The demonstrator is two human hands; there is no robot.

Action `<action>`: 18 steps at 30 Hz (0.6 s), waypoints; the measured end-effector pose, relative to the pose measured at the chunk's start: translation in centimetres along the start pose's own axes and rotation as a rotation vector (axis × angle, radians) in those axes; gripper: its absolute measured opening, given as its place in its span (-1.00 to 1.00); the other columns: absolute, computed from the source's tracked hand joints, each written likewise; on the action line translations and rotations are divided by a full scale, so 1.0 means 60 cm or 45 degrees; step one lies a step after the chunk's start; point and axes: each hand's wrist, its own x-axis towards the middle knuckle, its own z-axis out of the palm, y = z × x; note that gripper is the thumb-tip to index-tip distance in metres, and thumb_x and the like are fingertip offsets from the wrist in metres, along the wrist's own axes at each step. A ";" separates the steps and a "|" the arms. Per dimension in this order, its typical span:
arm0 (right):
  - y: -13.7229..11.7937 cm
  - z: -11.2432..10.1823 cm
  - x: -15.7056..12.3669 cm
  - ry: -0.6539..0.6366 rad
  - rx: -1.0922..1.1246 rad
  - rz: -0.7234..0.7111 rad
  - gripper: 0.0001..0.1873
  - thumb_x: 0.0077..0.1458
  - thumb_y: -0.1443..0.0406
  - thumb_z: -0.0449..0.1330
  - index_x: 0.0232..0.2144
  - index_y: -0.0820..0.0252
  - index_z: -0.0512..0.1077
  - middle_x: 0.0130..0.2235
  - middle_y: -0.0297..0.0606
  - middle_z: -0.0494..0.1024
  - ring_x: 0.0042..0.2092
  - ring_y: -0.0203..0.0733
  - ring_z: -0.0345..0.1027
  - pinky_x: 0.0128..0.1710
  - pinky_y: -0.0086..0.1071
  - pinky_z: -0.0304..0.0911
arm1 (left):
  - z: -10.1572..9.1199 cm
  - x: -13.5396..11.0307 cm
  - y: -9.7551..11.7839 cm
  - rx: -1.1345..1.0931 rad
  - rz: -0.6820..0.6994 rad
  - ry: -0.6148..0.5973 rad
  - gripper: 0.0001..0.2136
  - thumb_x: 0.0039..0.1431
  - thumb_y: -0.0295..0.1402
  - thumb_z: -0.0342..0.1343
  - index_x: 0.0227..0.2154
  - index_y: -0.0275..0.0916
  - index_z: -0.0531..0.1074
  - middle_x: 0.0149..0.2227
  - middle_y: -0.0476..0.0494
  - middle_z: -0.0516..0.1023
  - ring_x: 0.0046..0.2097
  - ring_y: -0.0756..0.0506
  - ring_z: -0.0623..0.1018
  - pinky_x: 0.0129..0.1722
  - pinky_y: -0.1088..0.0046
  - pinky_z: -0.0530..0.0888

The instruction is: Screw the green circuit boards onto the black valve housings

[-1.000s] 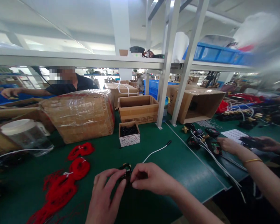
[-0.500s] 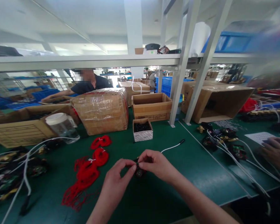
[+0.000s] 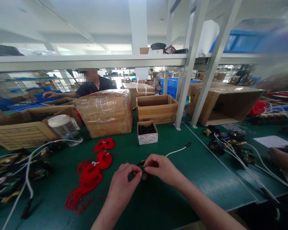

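A small dark electronic assembly (image 3: 144, 177) with a round metallic part sits on the green table just in front of me. At its left side the thumb and index finger of my left hand (image 3: 125, 180) are pinched together. My right hand (image 3: 160, 169) pinches at its upper right edge, fingertips close to the left ones. Any smaller piece between the fingertips is hidden. Behind my right hand a white cable (image 3: 177, 150) with a black tip runs out to the right; its near end is hidden.
Red wire bundles (image 3: 90, 179) lie to my left. Ahead stands a small carton (image 3: 148, 138) of black parts, with larger cardboard boxes (image 3: 105, 113) behind. Cabled assemblies lie left and right (image 3: 244, 155). A co-worker's hand (image 3: 284, 159) is at far right; another person sits opposite.
My left fingertips have shifted slightly down along the assembly's left side. My right hand stays nearly still. The co-worker's hand at right and the arm of the person opposite have moved.
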 end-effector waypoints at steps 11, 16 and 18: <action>0.002 -0.008 0.003 0.095 -0.347 -0.171 -0.86 0.10 0.49 0.28 -0.38 0.16 0.51 -0.35 -0.41 0.49 -0.32 -0.28 0.38 -0.34 -0.45 0.24 | 0.002 0.006 -0.004 0.071 -0.046 0.018 -0.82 0.17 -0.24 0.06 -0.40 -0.14 0.53 -0.34 -0.10 0.53 -0.19 -0.22 0.50 -0.15 0.23 0.37; 0.009 -0.007 0.013 0.137 -0.454 -0.237 -0.81 0.08 0.53 0.30 -0.37 0.15 0.50 -0.34 -0.42 0.46 -0.31 -0.29 0.34 -0.32 -0.44 0.18 | 0.008 0.015 -0.011 0.019 -0.047 0.063 -0.82 0.20 -0.25 0.03 -0.38 -0.14 0.51 -0.32 -0.10 0.53 -0.20 -0.21 0.51 -0.18 0.25 0.39; 0.012 -0.006 0.014 0.147 -0.510 -0.277 -0.79 0.09 0.55 0.29 -0.36 0.15 0.49 -0.32 -0.42 0.45 -0.29 -0.29 0.34 -0.31 -0.43 0.18 | 0.013 0.016 -0.014 0.006 -0.051 0.083 -0.82 0.20 -0.25 0.04 -0.37 -0.15 0.51 -0.33 -0.10 0.53 -0.21 -0.20 0.52 -0.18 0.26 0.40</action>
